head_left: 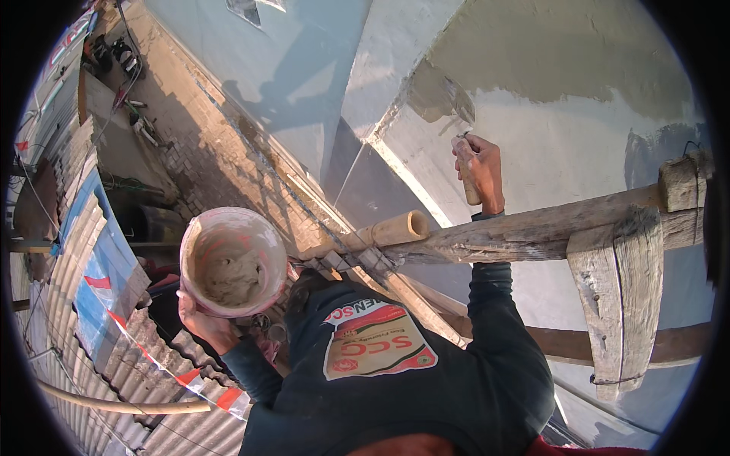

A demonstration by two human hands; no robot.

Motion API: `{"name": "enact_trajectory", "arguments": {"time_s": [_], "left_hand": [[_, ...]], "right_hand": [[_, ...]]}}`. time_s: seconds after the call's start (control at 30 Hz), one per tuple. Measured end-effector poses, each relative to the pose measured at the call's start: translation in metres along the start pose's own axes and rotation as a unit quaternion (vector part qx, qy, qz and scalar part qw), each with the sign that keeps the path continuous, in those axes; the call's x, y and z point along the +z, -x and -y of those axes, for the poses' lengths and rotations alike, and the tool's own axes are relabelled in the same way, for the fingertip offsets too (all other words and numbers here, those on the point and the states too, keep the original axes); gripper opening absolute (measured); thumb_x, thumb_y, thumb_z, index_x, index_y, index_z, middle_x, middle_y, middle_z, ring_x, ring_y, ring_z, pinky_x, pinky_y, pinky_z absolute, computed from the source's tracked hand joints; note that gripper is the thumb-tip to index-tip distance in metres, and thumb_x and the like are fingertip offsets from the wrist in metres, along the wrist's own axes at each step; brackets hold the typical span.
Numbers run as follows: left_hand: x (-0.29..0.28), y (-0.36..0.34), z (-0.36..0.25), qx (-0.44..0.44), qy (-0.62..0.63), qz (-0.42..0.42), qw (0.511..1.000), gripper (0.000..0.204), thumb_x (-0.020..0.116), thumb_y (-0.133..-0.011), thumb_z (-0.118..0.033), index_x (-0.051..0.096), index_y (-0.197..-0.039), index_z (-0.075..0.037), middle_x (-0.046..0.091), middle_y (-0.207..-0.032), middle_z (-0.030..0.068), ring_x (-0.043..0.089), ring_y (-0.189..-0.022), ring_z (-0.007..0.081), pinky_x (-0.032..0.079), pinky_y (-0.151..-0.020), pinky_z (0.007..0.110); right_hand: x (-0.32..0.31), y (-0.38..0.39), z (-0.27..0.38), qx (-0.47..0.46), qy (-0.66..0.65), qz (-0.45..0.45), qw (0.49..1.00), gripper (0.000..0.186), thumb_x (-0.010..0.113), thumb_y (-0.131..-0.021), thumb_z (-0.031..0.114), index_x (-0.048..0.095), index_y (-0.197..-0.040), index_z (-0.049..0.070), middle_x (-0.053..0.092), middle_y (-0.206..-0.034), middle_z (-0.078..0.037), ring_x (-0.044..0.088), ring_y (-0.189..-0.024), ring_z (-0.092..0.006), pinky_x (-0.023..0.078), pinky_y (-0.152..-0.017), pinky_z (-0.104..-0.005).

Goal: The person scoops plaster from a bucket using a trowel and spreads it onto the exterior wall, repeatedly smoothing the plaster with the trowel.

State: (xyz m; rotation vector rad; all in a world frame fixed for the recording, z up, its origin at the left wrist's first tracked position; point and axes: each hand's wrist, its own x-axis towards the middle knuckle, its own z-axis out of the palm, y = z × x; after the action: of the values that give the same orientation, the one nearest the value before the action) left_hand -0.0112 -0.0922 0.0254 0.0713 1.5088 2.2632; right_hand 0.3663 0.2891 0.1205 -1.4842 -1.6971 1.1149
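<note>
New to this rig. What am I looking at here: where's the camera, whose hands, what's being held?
There is no machine in this recording. One wide fisheye camera is worn on a person's head and looks steeply down, so straight edges bend near the rim and the ground appears far below.

The person wears a dark long-sleeved top. Their left hand grips the bottom of a pale bucket with grey mortar inside. Their right hand is raised and closed on the handle of a trowel, whose blade lies against the wall. The upper wall carries darker, wet-looking plaster.

A rough wooden scaffold beam crosses in front of the body, with a bamboo pole lashed beside it. Below lie a brick-paved lane and corrugated roofing.
</note>
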Motion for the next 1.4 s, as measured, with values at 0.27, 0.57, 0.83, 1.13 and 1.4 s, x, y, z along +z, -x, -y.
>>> {"name": "enact_trajectory", "arguments": {"time_s": [0.27,0.57,0.83,1.13,1.4], "left_hand": [[0.008,-0.002,0.004,-0.007,-0.011,-0.007,1.0,0.047,0.05,-0.1,-0.025,0.055,-0.126,0.013,0.062,-0.122,0.0222,0.062,-0.111,0.0303,0.048,-0.1,0.043],[0.013,-0.005,0.002,-0.01,-0.022,-0.02,0.999,0.044,0.048,-0.101,-0.023,0.056,-0.125,0.013,0.061,-0.123,0.0228,0.062,-0.111,0.0307,0.048,-0.1,0.043],[0.019,-0.011,0.003,-0.032,-0.005,-0.007,0.999,0.042,0.047,-0.102,-0.022,0.057,-0.125,0.012,0.062,-0.122,0.0222,0.061,-0.111,0.03,0.049,-0.1,0.043],[0.038,-0.015,0.009,-0.028,-0.017,0.052,0.998,0.046,0.044,-0.101,-0.023,0.053,-0.128,0.014,0.059,-0.126,0.0229,0.059,-0.115,0.0319,0.045,-0.104,0.044],[0.027,-0.011,0.006,-0.034,0.01,0.036,0.999,0.046,0.046,-0.101,-0.021,0.053,-0.128,0.014,0.059,-0.126,0.0229,0.06,-0.114,0.0315,0.047,-0.102,0.045]], "right_hand": [[0.016,0.004,-0.034,-0.018,0.06,0.008,0.998,0.026,0.067,-0.088,0.022,0.062,-0.08,-0.003,0.054,-0.058,-0.006,0.051,-0.048,-0.0125,0.042,-0.044,-0.0296],[0.02,-0.022,-0.057,-0.022,0.061,0.052,0.997,0.023,0.063,-0.087,0.016,0.064,-0.083,-0.006,0.057,-0.063,-0.006,0.054,-0.05,-0.0118,0.045,-0.042,-0.0294],[-0.019,0.007,0.012,-0.005,-0.038,-0.02,0.999,0.03,0.066,-0.09,0.027,0.063,-0.085,-0.002,0.057,-0.067,-0.004,0.053,-0.055,-0.0088,0.043,-0.044,-0.0256],[0.05,-0.002,-0.121,-0.095,0.164,-0.022,0.982,0.024,0.065,-0.079,0.017,0.06,-0.078,-0.007,0.054,-0.06,-0.019,0.051,-0.054,-0.0258,0.043,-0.055,-0.0388],[0.014,0.033,-0.02,-0.113,0.081,-0.174,0.975,0.024,0.065,-0.087,0.015,0.056,-0.08,-0.006,0.048,-0.06,-0.017,0.04,-0.053,-0.0222,0.037,-0.053,-0.0378]]}}
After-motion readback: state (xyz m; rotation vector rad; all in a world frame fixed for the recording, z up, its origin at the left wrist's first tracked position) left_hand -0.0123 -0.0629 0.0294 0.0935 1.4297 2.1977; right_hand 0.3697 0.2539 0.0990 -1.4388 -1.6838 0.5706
